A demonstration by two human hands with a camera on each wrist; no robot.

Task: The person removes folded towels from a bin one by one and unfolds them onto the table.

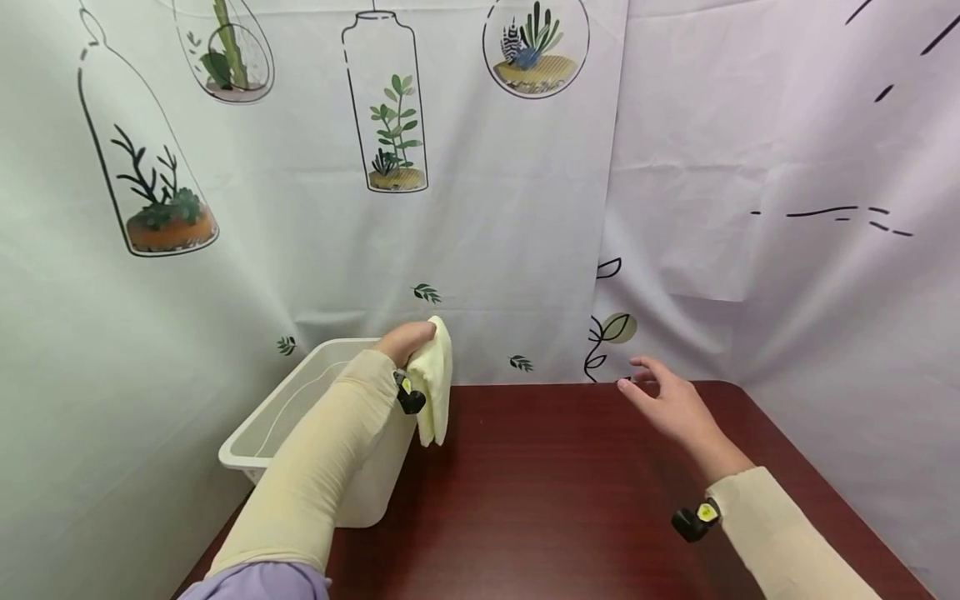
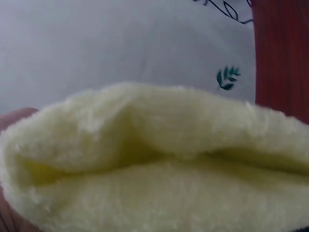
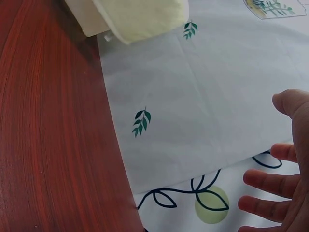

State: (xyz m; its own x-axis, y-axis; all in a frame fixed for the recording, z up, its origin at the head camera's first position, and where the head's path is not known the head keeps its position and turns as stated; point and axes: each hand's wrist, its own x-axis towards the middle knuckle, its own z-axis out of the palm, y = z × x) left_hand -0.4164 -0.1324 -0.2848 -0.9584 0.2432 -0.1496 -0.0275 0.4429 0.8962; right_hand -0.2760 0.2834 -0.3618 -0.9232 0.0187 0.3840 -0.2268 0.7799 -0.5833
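Observation:
My left hand [image 1: 407,340] grips a folded, pale yellow fluffy towel [image 1: 433,383] by its top, and it hangs down beside the right rim of a white plastic bin [image 1: 377,479]. In the left wrist view the towel's folded layers [image 2: 159,198] fill the lower half, hiding most of the hand. Over the right part of the table, my right hand [image 1: 670,407] is held in the air with fingers spread and slightly bent, holding nothing. The right wrist view shows its thumb and fingers apart [image 3: 295,186], with the towel [image 3: 147,19] far off at the top.
The dark red wood-grain table [image 1: 540,483] extends under both arms. Behind it and at the sides hangs a white curtain [image 1: 517,225] printed with plants and jars. The bin stands at the table's left side; its inside is partly blocked by my left arm.

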